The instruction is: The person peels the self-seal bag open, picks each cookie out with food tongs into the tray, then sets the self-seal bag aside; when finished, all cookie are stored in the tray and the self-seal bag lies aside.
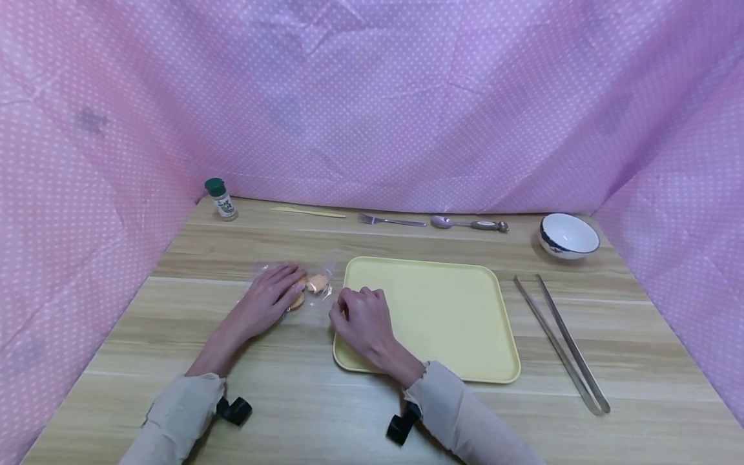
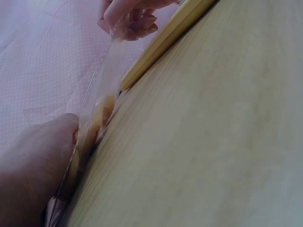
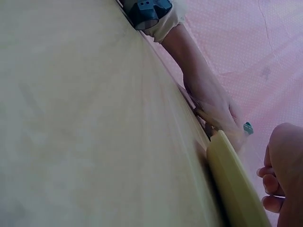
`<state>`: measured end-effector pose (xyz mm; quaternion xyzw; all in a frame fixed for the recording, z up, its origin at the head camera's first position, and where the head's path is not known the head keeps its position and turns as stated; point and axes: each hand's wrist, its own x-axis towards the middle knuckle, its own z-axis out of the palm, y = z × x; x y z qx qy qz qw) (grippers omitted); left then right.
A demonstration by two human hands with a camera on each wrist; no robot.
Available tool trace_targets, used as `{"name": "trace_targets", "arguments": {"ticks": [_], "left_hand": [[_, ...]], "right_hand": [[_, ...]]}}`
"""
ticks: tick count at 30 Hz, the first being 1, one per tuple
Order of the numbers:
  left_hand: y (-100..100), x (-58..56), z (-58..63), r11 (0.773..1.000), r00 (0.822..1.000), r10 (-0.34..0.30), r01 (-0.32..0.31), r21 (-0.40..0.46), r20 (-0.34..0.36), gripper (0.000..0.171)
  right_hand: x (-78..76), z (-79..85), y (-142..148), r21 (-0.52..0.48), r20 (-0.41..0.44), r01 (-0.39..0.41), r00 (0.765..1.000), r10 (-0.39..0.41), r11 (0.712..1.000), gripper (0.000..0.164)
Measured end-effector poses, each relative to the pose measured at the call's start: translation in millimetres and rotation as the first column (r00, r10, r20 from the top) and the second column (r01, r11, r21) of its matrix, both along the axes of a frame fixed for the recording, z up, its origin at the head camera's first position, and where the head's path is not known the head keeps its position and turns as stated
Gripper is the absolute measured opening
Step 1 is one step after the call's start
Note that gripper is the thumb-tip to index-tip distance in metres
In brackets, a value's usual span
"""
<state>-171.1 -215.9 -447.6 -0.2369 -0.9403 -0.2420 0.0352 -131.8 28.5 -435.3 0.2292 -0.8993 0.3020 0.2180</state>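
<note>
A clear plastic bag (image 2: 106, 71) with tan, rounded pieces (image 1: 317, 283) inside lies on the table left of a pale yellow tray (image 1: 442, 316). My left hand (image 1: 273, 300) rests flat over the bag and partly covers the pieces, its fingers stretched out. Over the tray's left side, my right hand (image 1: 365, 323) has curled fingers. In the left wrist view, that right hand pinches the edge of the bag, whose film stretches up from the table to its fingertips (image 2: 132, 33).
Metal tongs (image 1: 572, 355) lie right of the tray, below a white bowl (image 1: 569, 234). Along the back are a green-capped shaker (image 1: 222, 201), a yellowish flat strip (image 1: 308, 212), a fork (image 1: 392, 221) and a spoon (image 1: 471, 224). Pink dotted cloth (image 1: 372, 103) hangs behind the table.
</note>
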Motion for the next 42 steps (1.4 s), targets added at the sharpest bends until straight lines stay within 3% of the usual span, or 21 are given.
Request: {"name": "trace_targets", "arguments": {"ticks": [20,42], "left_hand": [[1,-0.8,-1.1,1.000,1.000,0.007,-0.007,-0.011,0.015,0.052],[-1,-1.1,-1.9,1.000,0.998,-0.015,0.016,0.005,-0.063,0.046]], "right_hand": [[3.3,-1.6,6,0.037,-0.005,0.018,1.000,-0.018,0.999,0.019],[3.0,-0.1,16,0.039,0.004,0.022,1.000,-0.022,0.999,0.019]]}}
